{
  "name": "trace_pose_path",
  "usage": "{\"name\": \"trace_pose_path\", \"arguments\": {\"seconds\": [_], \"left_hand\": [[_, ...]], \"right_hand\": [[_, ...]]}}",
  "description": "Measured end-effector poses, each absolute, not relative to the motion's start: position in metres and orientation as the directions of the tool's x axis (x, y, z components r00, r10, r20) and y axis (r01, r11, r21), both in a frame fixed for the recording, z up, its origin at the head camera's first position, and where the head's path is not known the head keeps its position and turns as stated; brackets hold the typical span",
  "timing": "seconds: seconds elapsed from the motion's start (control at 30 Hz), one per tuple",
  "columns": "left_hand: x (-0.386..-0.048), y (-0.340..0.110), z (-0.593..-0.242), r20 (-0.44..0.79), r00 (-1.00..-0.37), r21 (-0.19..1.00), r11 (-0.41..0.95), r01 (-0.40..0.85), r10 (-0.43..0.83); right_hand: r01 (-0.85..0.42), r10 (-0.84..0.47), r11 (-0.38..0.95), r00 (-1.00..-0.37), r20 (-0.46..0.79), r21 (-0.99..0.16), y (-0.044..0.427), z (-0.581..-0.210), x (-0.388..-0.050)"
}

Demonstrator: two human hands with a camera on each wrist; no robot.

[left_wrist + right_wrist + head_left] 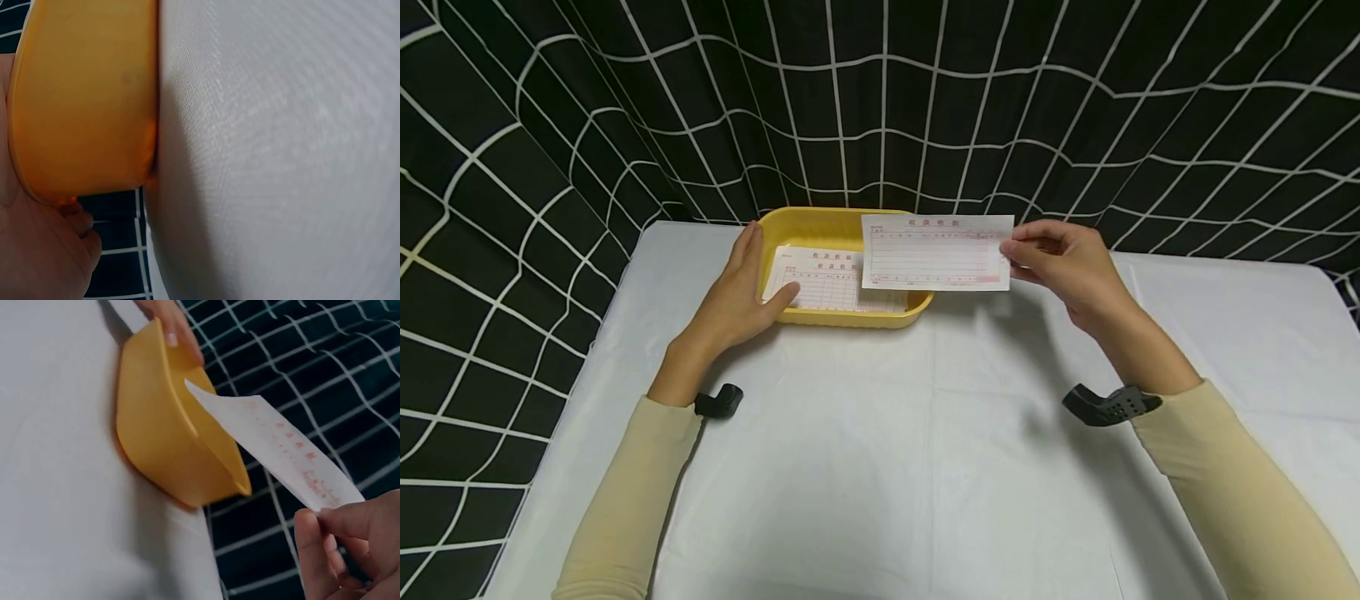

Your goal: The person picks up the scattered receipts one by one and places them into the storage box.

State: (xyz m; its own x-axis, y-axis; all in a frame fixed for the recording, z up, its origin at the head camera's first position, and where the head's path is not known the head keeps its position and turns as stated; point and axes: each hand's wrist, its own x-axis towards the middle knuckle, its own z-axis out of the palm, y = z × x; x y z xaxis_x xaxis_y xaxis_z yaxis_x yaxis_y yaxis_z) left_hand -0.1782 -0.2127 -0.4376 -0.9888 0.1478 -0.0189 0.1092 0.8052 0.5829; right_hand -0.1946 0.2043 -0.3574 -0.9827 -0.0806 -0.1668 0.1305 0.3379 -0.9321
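A yellow plastic basket stands at the far side of the table, with printed paper slips lying inside it. My left hand holds the basket's left end, the thumb over the rim and the fingers along the outer side. Between thumb and fingers, my right hand pinches the right edge of one white slip with red print. That slip is held up above the basket's right end, and the right wrist view shows the slip slightly bent.
A white cloth covers the table. Behind it and to the left hangs a black curtain with a white grid. Black bands sit on both wrists over beige sleeves.
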Motion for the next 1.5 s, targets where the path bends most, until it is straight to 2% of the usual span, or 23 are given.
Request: {"name": "trace_pose_path", "arguments": {"seconds": [0.4, 0.8, 1.0, 1.27, 1.5], "left_hand": [[-0.179, -0.208, -0.435, -0.012, -0.986, 0.57, 0.811, 0.13, 0.167], [-0.179, -0.206, -0.434, -0.004, -0.985, 0.577, 0.805, 0.14, 0.174], [-0.181, -0.204, -0.436, 0.003, -0.984, 0.583, 0.799, 0.147, 0.179], [-0.181, -0.205, -0.437, -0.01, -0.984, 0.582, 0.802, 0.137, 0.176], [-0.178, -0.213, -0.437, -0.002, -0.987, 0.579, 0.805, 0.131, 0.162]], "right_hand": [[0.129, -0.126, 0.397, -0.973, -0.193, -0.909, 0.15, -0.367, -0.203], [-0.014, -0.163, 0.448, -0.984, -0.067, -0.894, 0.123, -0.372, -0.208], [-0.056, -0.118, 0.501, -0.993, -0.004, -0.864, 0.139, -0.376, -0.205], [-0.062, 0.01, 0.435, -0.997, 0.074, -0.898, 0.179, -0.382, -0.183], [-0.083, 0.06, 0.571, -0.988, 0.143, -0.817, 0.215, -0.4, -0.154]]}}
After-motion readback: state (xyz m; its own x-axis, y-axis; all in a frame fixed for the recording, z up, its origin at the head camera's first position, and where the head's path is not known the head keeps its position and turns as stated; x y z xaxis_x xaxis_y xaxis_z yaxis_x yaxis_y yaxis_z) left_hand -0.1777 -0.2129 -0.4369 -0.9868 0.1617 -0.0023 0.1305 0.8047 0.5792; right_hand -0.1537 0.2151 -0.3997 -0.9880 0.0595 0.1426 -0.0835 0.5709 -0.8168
